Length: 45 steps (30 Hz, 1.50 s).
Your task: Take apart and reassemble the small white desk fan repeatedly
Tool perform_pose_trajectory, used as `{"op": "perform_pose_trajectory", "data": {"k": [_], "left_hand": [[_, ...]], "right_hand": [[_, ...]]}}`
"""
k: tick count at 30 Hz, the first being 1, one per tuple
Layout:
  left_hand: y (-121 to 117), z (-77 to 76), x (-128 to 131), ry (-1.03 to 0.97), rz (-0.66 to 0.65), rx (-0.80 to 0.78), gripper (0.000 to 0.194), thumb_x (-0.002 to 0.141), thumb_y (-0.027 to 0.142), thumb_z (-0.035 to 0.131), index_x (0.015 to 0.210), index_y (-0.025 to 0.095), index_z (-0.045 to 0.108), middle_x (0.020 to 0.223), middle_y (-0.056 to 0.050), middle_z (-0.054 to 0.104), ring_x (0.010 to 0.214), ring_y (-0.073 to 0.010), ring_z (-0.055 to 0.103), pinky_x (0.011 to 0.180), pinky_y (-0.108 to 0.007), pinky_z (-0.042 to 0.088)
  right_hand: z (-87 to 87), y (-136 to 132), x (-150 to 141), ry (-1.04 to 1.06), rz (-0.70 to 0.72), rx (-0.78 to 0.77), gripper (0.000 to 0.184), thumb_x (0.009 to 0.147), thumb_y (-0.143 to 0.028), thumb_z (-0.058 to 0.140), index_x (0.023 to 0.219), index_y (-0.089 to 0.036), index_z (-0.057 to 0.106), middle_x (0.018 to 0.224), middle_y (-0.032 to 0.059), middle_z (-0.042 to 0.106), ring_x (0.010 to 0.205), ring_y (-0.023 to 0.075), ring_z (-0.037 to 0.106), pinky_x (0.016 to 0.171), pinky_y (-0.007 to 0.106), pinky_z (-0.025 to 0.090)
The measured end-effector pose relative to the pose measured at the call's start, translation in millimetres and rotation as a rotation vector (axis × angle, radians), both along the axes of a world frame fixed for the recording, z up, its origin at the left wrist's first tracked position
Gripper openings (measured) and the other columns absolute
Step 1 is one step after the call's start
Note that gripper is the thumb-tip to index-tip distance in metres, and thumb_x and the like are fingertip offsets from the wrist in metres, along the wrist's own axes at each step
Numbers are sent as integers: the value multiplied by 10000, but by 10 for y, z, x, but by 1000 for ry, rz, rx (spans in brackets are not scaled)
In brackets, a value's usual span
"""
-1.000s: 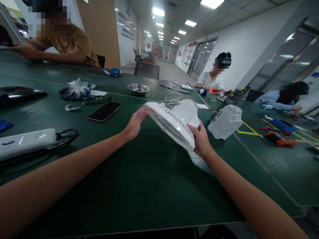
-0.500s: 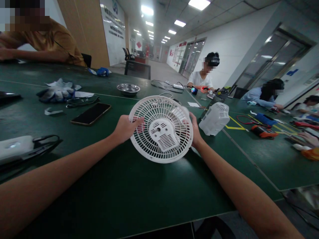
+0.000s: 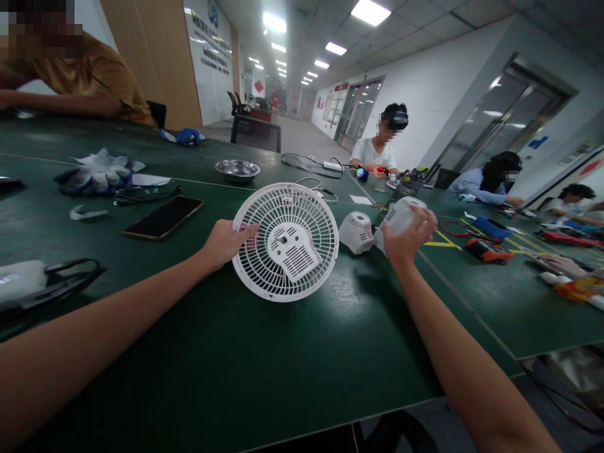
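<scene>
A round white fan grille [image 3: 257,277] with a slotted motor plate at its centre is held up over the green table. My left hand [image 3: 225,244] grips its left rim, thumb over the slats. To the right, my right hand [image 3: 409,236] is wrapped round a white plastic housing [image 3: 399,214], whose far side shows above the fingers. Between grille and housing sits a smaller white vented cover [image 3: 357,231] with a hole in its top. A white cable [image 3: 325,192] lies behind the grille.
On the left lie a black phone [image 3: 164,218], gloves [image 3: 97,175] and a white device with a strap [image 3: 35,283]. A metal bowl [image 3: 237,170] stands farther back. An orange multimeter [image 3: 488,250] lies at right, and other people sit around the table.
My right hand has let go of the grille's right side and moved right onto the white housing. The grille has shifted slightly left in my left hand, and the smaller vented cover now shows.
</scene>
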<state>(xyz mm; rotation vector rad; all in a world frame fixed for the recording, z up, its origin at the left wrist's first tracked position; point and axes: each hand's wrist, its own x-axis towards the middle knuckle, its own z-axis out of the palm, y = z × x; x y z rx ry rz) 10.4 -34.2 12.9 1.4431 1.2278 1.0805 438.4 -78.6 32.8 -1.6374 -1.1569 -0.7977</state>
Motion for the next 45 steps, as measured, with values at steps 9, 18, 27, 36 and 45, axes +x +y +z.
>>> {"op": "perform_pose_trajectory", "data": {"k": [9, 18, 27, 36, 45], "left_hand": [[5, 13, -13, -26, -13, -18, 140, 883, 302, 759, 837, 170, 772, 768, -78, 786, 681, -227, 758, 602, -328, 612], [61, -60, -29, -8, -31, 25, 170, 898, 322, 745, 864, 158, 777, 811, -87, 797, 702, -219, 759, 643, -327, 616], [79, -82, -49, -1, -83, 56, 206, 915, 363, 720, 914, 162, 767, 862, -88, 804, 756, -224, 772, 696, -341, 627], [75, -74, -35, -36, -62, 33, 183, 903, 350, 740, 897, 170, 773, 845, -93, 805, 737, -230, 774, 665, -338, 629], [84, -101, -29, -35, -54, 45, 217, 891, 363, 742, 899, 149, 779, 842, -112, 801, 729, -230, 769, 672, -339, 626]], "right_hand": [[-265, 137, 520, 601, 32, -50, 957, 590, -517, 857, 1375, -194, 416, 1295, 175, 658, 1169, 376, 658, 1047, 562, 488], [-108, 199, 388, 509, 141, 265, 930, 616, -536, 863, 1361, -189, 427, 1248, 157, 688, 1116, 332, 714, 991, 530, 563], [40, 271, -213, 371, 445, 211, 915, 677, -537, 849, 1400, -206, 395, 1242, 145, 689, 1078, 299, 729, 956, 488, 585], [-58, 295, -56, 401, 390, 57, 889, 703, -533, 815, 1419, -162, 440, 1267, 165, 695, 1081, 298, 724, 933, 446, 573], [-13, 165, 472, 464, 195, 53, 934, 689, -507, 825, 1454, -177, 403, 1165, 147, 734, 1048, 329, 725, 949, 488, 538]]}}
